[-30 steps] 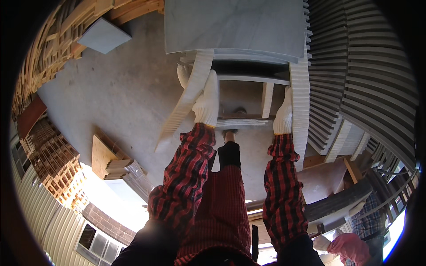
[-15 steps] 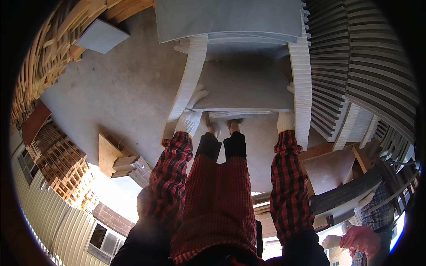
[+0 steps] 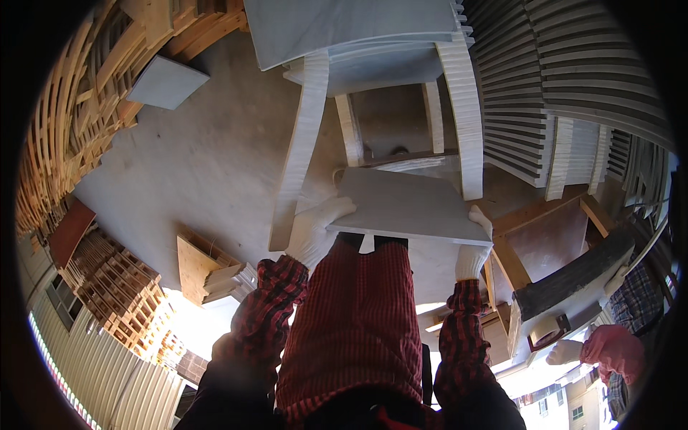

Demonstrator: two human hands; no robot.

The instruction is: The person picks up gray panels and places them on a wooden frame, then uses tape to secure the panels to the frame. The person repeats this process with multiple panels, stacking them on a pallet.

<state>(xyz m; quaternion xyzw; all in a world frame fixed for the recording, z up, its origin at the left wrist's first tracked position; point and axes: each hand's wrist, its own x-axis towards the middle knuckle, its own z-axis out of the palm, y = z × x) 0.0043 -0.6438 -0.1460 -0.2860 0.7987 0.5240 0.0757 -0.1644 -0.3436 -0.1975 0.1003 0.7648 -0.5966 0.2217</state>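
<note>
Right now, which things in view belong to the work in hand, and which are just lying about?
In use:
grey board, held by left hand and right hand
probably the pale-sided stand just beyond it

Apparently lying about:
grey slab, upper left
stacked wooden pallets, left
plywood sheet, lower left

This looked like an industrial workshop or storage shed, lying partly open to bright daylight. Grey slabs point(image 3: 595, 64) stood in long, close rows along the right edge of the concrete floor point(image 3: 215, 165). Slatted timber point(image 3: 79, 107) was piled along its upper-left edge, and wooden pallets point(image 3: 118, 283) were stacked toward its lower-left corner, near a ribbed, pale wall point(image 3: 100, 369). A gloved co-worker point(image 3: 615, 352) was toward the lower-right corner.
</note>
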